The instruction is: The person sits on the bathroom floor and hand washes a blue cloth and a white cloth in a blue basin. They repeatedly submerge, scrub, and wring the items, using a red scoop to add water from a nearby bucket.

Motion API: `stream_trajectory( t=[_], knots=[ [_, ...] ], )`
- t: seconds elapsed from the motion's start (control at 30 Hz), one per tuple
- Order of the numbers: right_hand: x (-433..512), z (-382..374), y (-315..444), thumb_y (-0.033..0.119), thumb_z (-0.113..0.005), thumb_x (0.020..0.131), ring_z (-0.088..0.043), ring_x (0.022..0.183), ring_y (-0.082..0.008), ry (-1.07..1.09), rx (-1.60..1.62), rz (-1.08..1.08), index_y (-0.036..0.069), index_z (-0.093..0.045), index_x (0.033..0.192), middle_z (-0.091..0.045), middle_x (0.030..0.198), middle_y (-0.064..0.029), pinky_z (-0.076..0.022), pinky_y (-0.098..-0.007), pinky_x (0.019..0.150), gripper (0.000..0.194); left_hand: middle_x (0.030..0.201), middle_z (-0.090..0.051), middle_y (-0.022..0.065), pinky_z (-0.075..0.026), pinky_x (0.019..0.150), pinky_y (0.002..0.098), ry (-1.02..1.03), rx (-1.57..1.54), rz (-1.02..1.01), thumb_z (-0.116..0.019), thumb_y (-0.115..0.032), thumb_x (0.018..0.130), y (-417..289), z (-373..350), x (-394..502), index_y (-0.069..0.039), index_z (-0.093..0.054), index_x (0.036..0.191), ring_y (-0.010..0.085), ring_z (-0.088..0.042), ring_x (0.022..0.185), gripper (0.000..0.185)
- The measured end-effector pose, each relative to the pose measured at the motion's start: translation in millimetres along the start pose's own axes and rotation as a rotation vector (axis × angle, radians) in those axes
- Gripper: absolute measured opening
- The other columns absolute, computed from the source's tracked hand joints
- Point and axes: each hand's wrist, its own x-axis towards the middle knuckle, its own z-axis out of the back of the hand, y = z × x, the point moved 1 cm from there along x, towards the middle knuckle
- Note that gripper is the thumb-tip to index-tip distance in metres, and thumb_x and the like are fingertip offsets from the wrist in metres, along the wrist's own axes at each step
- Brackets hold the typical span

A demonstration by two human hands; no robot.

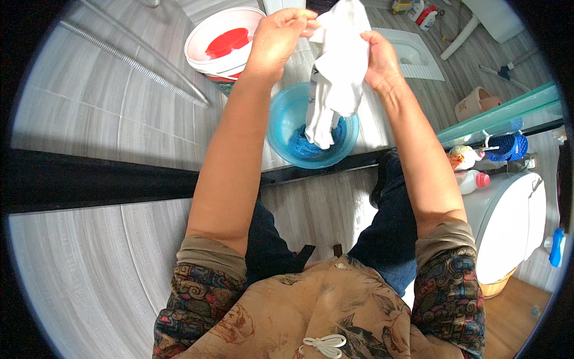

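Observation:
Both my hands hold up a white cloth (343, 67), which looks wet and has some dark marks. My left hand (280, 40) pinches its upper left edge between fingers and thumb. Its right side is gripped by my right hand (382, 60). The cloth's lower end hangs down into a translucent blue plastic basin (280, 134) on the floor. A bunched blue cloth (302, 144) lies in the basin, partly behind the white one.
Left of the basin stands a white bucket (197, 54) with a red plastic scoop (226, 43). A squat toilet (410, 54) is at the back right, a glass panel (497, 110) at right. Plastic bottles (471, 181) stand near a white lidded appliance (509, 224). A shower hose (134, 63) hangs left.

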Motion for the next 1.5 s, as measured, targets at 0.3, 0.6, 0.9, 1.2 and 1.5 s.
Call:
stream_trajectory(
  t=[0.3, 0.6, 0.9, 1.2, 1.5],
  knots=[
    [19, 21, 28, 0.024, -0.039, 0.09, -0.061, 0.092, -0.0249, 0.433, 0.392, -0.144, -0.003, -0.054, 0.105, -0.063, 0.1, -0.0137, -0.0482, -0.0382, 0.088, 0.035, 0.1, -0.064, 0.0128, -0.041, 0.092, 0.0313, 0.323, 0.412, 0.192, -0.066, -0.023, 0.082, 47, -26, -15, 0.005, -0.056, 0.113, 0.0185, -0.057, 0.096, 0.043],
    [19, 50, 47, 0.023, -0.039, 0.09, -0.062, 0.091, -0.0266, 0.105, 0.163, -0.039, -0.005, -0.053, 0.107, -0.063, 0.1, -0.0167, -0.0499, -0.0397, 0.087, 0.036, 0.103, -0.063, 0.0082, -0.044, 0.088, 0.0271, 0.283, 0.007, 0.171, -0.05, -0.017, 0.093, 12, -14, -22, 0.006, -0.054, 0.116, 0.014, -0.058, 0.094, 0.033],
    [3, 29, 46, 0.026, -0.046, 0.088, -0.062, 0.081, -0.021, 0.012, -0.065, 0.188, -0.001, -0.059, 0.1, -0.064, 0.092, -0.0116, -0.051, -0.0342, 0.078, 0.032, 0.105, -0.063, 0.0088, -0.043, 0.086, 0.0284, 0.291, 0.328, 0.293, -0.049, -0.026, 0.094, 15, 5, -16, 0.004, -0.052, 0.121, 0.0161, -0.057, 0.095, 0.041],
    [-14, -2, -16, 0.023, -0.064, 0.074, -0.056, 0.068, -0.0128, 0.226, -0.898, 0.049, 0.003, -0.068, 0.083, -0.061, 0.075, -0.0028, -0.0455, -0.0282, 0.062, 0.022, 0.105, -0.063, 0.0089, -0.042, 0.086, 0.0287, 0.059, 0.015, 0.133, -0.052, -0.031, 0.092, 18, 21, -17, 0.0, -0.058, 0.114, 0.0153, -0.056, 0.095, 0.039],
    [-18, -14, 3, 0.013, -0.055, 0.082, -0.059, 0.085, -0.0243, 0.211, -0.033, 0.028, -0.002, -0.06, 0.096, -0.059, 0.092, -0.0121, -0.0495, -0.0382, 0.08, 0.022, 0.091, -0.061, 0.0048, -0.046, 0.078, 0.027, 0.342, 0.065, 0.093, -0.067, -0.025, 0.084, 34, -24, -32, -0.002, -0.057, 0.096, 0.0141, -0.059, 0.088, 0.028]
  ],
)
